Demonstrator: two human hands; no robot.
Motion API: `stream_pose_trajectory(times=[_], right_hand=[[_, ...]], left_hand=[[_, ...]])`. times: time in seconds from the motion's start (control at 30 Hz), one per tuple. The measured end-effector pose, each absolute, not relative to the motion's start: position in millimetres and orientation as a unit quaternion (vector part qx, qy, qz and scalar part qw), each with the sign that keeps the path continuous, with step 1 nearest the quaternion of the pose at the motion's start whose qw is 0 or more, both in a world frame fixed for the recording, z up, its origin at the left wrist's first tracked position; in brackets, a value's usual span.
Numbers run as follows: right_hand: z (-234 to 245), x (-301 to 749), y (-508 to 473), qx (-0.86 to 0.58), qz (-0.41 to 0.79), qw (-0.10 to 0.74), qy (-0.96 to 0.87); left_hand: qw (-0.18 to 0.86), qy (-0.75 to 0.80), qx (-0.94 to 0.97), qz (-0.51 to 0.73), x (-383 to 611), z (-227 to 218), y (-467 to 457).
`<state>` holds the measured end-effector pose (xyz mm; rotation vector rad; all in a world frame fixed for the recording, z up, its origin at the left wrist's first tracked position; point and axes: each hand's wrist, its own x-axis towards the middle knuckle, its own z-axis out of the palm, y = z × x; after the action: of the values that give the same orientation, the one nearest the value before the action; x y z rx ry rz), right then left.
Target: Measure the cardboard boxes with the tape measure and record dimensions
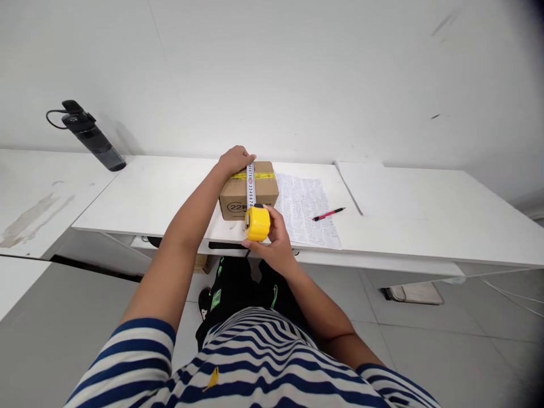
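A small cardboard box (pixel 238 198) with yellow tape across its top stands on the white table (pixel 161 192), near its front edge. My left hand (pixel 235 160) rests on the box's far top edge, fingers curled, pinning the end of a white measuring tape blade (pixel 250 184). The blade runs across the box top toward me. My right hand (pixel 275 241) grips the yellow tape measure case (pixel 257 223) at the box's near edge.
A printed sheet of paper (pixel 308 207) lies right of the box, with a red pen (pixel 328 214) on it. A dark water bottle (pixel 91 136) leans at the back left by the wall. Another white tabletop (pixel 425 198) adjoins on the right.
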<state>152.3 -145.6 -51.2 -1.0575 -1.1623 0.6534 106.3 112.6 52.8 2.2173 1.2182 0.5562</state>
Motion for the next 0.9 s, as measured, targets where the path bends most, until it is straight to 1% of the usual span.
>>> stream_pose_trajectory(times=[0.2, 0.47, 0.7, 0.9], right_hand=[[-50, 156, -120, -0.483, 0.271, 0.661, -0.507], [-48, 158, -113, -0.486, 0.262, 0.663, -0.506], [-52, 164, -104, -0.491, 0.275, 0.646, -0.515], [-47, 166, -94, -0.462, 0.292, 0.658, -0.518]], left_hand=[[0.273, 0.457, 0.826, 0.185, 106, 57, 106], [0.266, 0.447, 0.833, 0.189, 107, 52, 112], [0.275, 0.443, 0.833, 0.187, 106, 53, 110], [0.280, 0.458, 0.823, 0.187, 106, 54, 107]])
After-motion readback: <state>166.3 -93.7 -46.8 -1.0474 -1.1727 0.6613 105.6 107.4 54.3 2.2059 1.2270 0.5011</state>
